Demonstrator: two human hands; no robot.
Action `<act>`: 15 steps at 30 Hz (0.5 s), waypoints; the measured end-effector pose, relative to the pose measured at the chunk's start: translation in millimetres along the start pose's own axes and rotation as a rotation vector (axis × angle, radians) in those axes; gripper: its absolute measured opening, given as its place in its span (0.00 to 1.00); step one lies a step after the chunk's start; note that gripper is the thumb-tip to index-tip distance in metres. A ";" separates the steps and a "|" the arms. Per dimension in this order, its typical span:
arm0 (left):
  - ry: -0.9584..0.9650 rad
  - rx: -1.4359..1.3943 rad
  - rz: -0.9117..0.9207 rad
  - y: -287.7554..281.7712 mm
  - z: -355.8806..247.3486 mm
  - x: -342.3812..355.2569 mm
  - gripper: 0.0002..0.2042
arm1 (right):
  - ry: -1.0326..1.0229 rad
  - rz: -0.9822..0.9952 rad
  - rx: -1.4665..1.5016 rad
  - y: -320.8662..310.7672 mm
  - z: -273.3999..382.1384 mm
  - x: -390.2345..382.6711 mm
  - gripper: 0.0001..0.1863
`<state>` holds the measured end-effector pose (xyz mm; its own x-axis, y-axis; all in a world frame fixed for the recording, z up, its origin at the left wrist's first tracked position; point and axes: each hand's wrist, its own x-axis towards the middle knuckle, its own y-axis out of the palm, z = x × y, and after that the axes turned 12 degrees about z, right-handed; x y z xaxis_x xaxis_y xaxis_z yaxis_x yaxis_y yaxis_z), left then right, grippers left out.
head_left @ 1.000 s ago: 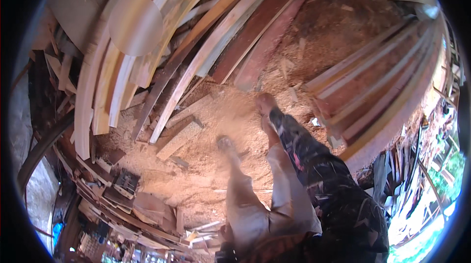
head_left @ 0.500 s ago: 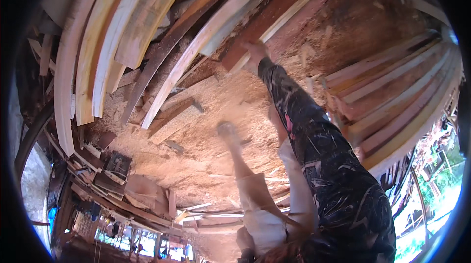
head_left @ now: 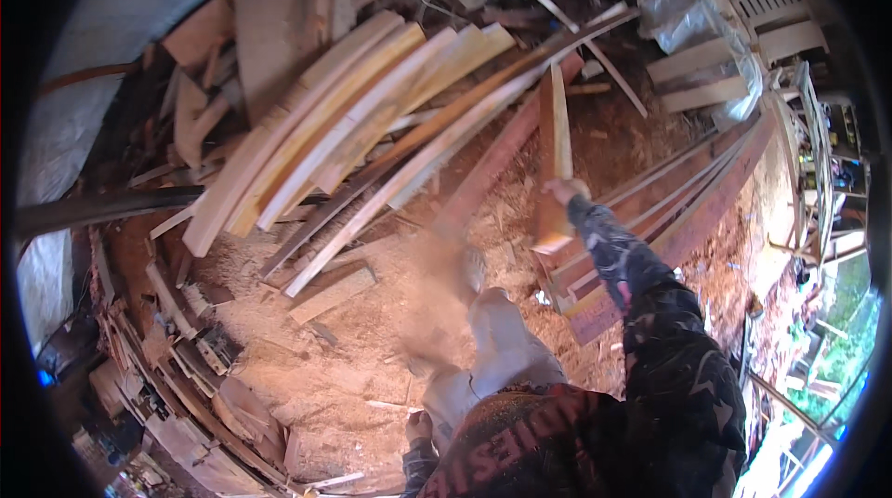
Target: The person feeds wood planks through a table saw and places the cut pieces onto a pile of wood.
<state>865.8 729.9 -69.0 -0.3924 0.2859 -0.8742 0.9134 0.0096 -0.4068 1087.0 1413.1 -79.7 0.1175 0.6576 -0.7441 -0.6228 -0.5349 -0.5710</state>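
We have a long brown plank (head_left: 560, 126) slanting over the right part of the sawdust-covered floor (head_left: 307, 377). Half a second ago it lies along the right side of the row of boards; now it is swung rightward, away from there, so we judge it free of its neighbours. We cannot tell whether its far end bears on anything.

Our right grip (head_left: 565, 190) is closed round the plank's pale yellow edge, nearer its lower end. That end sits just beside the stack of reddish planks (head_left: 683, 230) on the right. To the left, a reddish board (head_left: 492, 168) flanks the row of boards (head_left: 321, 131), its near end well apart from the plank.

Our left grip (head_left: 420, 425) is low, beside the pale trousers (head_left: 511, 340); we cannot tell how far its fingers are spread, or whether it holds anything.
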 end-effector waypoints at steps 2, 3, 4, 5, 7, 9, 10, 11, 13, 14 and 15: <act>0.009 -0.132 0.007 -13.3 9.8 18.8 0.13 | -0.054 0.111 -0.181 -50.6 20.5 -40.1 0.22; 0.068 -0.351 0.000 -16.9 13.4 26.4 0.12 | 0.007 0.151 -0.214 -68.0 22.1 -72.5 0.22; 0.024 -0.510 -0.017 -22.2 15.2 35.2 0.12 | -0.020 0.183 -0.218 -72.5 22.6 -109.8 0.22; 0.005 -0.580 0.042 -29.2 15.2 43.0 0.18 | -0.071 0.140 -0.502 -72.7 20.6 -151.3 0.22; 0.090 -0.612 0.030 -40.5 13.5 50.9 0.16 | -0.147 0.109 -0.807 -62.6 15.5 -237.9 0.23; 0.223 -0.972 0.107 -50.6 11.7 47.1 0.16 | -0.263 0.241 -1.105 -41.3 13.1 -321.6 0.24; 0.255 -1.060 0.139 -55.4 13.2 39.8 0.21 | -0.285 0.259 -1.136 -25.7 8.1 -363.8 0.24; 0.283 -1.159 0.161 -57.7 19.0 25.8 0.30 | -0.398 0.279 -1.222 -8.5 5.6 -404.2 0.24; 0.304 -1.386 0.259 -67.5 33.9 -6.5 0.42 | -0.632 0.402 -1.284 28.1 1.5 -484.1 0.24; 0.332 -1.566 0.344 -72.7 45.9 -27.1 0.48 | -0.709 0.495 -1.297 43.3 1.5 -523.0 0.24; 0.371 -1.760 0.399 -78.7 60.6 -48.7 0.54 | -0.805 0.584 -1.277 57.4 4.3 -559.2 0.24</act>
<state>806.6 657.2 -10.4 -0.3320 0.6911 -0.6420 0.0729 0.6974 0.7130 982.2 1016.9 305.1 -0.5630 0.0902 -0.8215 0.6292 -0.5977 -0.4969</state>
